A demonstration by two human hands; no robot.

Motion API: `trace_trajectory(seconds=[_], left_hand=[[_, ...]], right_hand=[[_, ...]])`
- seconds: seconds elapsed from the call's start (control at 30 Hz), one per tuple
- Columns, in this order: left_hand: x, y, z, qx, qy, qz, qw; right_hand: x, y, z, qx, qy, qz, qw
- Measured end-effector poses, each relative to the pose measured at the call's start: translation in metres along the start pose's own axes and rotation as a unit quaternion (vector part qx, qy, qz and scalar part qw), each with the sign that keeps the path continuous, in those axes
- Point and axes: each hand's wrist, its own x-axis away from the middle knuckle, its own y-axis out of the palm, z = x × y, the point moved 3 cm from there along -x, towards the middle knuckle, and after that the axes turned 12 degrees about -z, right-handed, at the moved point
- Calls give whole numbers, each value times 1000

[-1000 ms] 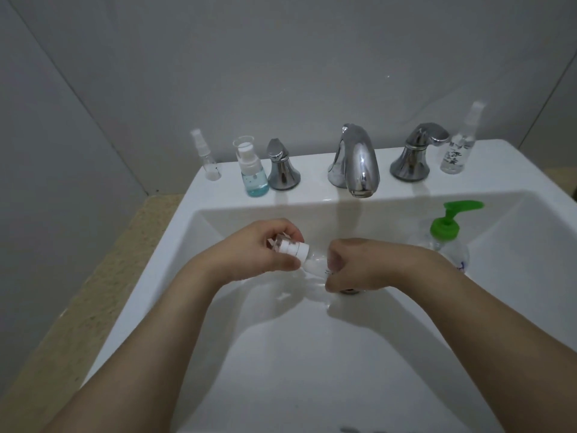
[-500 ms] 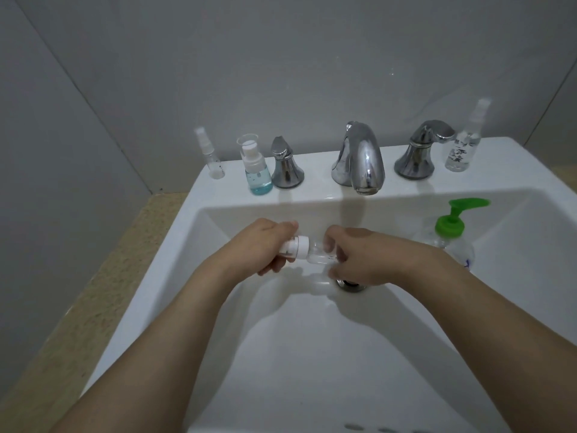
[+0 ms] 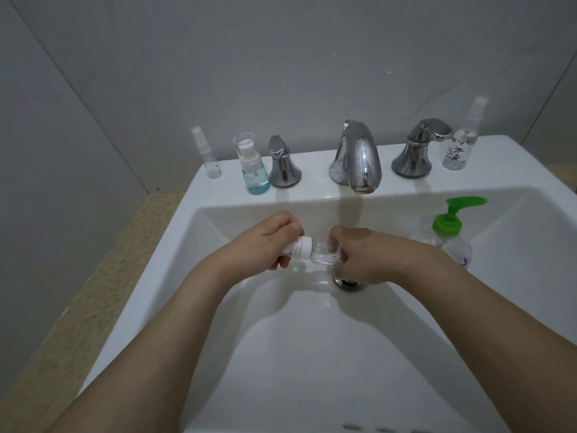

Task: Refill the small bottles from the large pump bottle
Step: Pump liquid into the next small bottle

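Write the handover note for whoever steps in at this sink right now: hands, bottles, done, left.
Left hand: closed on the white cap end of the small clear bottle.
Right hand: closed on that bottle's body, held sideways over the sink basin, near the drain.
Large pump bottle, green pump: stands inside the basin on the right.
On the back ledge: thin clear spray bottle and blue-liquid bottle on the left, labelled clear spray bottle far right.
Done: cannot tell whether any bottle has been refilled; the held one looks empty.
Left: get the cap off, fill from the pump, recap, then the others.
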Motion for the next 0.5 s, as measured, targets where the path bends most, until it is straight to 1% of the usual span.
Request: trace_trajectory(seconds=[0.1, 0.2, 0.33, 0.43, 0.5], left_hand=[[1, 2, 1, 2, -5, -47, 999], [0, 3, -3, -15, -29, -71, 997], [0, 3, -4, -4, -41, -70, 997], [0, 3, -5, -43, -80, -62, 994], [1, 3, -5, -47, -87, -50, 994]], right_hand=[[1, 0, 0, 1, 2, -2, 1000], [2, 0, 0, 5, 5, -9, 1000], [1, 2, 1, 10, 6, -18, 1000], [0, 2, 2, 13, 6, -10, 1000], [-1, 2, 3, 13, 7, -5, 1000]])
